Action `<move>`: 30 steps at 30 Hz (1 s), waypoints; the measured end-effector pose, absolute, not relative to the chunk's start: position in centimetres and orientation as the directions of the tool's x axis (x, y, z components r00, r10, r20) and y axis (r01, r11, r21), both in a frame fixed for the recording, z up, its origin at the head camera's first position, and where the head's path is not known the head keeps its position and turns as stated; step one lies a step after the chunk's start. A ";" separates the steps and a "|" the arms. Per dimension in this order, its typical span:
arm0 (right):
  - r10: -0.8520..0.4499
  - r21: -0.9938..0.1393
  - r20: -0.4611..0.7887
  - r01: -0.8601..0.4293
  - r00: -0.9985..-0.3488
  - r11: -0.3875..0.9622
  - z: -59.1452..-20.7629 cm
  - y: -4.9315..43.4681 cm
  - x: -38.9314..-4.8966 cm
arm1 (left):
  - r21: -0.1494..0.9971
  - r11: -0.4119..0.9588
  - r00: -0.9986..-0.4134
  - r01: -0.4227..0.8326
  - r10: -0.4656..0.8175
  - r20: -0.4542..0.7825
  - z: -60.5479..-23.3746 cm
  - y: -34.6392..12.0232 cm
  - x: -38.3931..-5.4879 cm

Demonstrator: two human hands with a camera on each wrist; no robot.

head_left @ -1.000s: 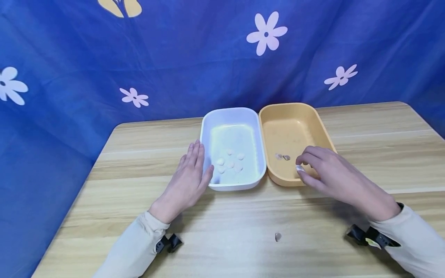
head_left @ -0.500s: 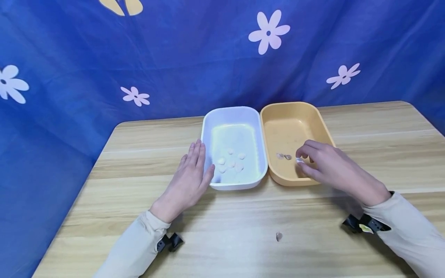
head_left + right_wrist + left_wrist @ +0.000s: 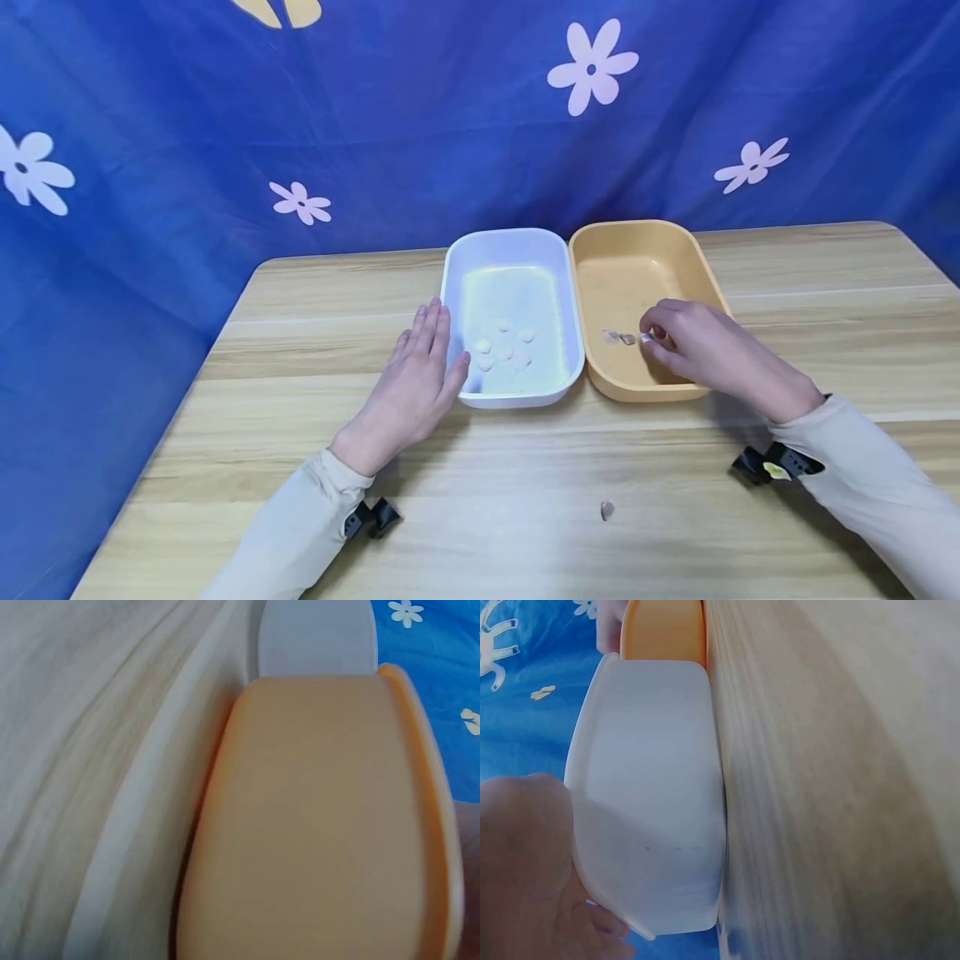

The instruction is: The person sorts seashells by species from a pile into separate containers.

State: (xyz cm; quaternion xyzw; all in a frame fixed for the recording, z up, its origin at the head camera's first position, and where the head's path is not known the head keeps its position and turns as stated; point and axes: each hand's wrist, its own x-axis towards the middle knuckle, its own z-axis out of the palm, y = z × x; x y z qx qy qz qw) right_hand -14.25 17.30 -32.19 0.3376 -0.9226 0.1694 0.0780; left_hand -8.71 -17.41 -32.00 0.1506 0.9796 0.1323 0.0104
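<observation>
My left hand (image 3: 411,379) rests with straight fingers along the left rim of the white tray (image 3: 512,400), thumb over its near left corner. Several small pale shells (image 3: 521,359) lie in that tray. Low inside the orange tray (image 3: 630,283), my right hand (image 3: 693,343) pinches a small whitish shell (image 3: 646,337) between thumb and fingertips. Just left of those fingertips lie a brown shell (image 3: 627,339) and a paler one (image 3: 610,336) on the tray's floor. In the right wrist view the orange tray's side (image 3: 322,817) hides most of the hand.
The two trays stand side by side near the back of the wooden table (image 3: 495,492). A single brownish shell (image 3: 607,510) lies on the table in front of them. Behind hangs a blue cloth (image 3: 420,125) with white flowers.
My right hand has moved slightly left and deeper into the orange tray with the whitish shell, close to the two shells there. The left hand has stayed at the white tray.
</observation>
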 end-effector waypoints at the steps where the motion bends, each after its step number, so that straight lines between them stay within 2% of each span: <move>1: -0.601 -0.261 0.256 -0.653 -0.757 0.711 -32.3 17.3 -14.4 | 0.263 0.919 -0.954 0.293 0.298 0.021 -32.0 -17.4 -8.7; 11: -0.597 -0.271 0.145 -0.612 -0.789 0.743 -33.1 17.4 -15.8 | 0.264 0.917 -0.953 0.299 0.303 0.027 -32.2 -17.3 -8.9; 19: -0.608 -0.273 0.136 -0.620 -0.782 0.736 -33.2 17.2 -16.1 | 0.270 0.916 -0.953 0.297 0.301 0.027 -32.1 -17.3 -9.0; 30: -0.585 -0.257 0.085 -0.585 -0.807 0.770 -33.4 16.8 -16.2 | 0.275 0.915 -0.954 0.296 0.299 0.031 -32.2 -17.4 -8.9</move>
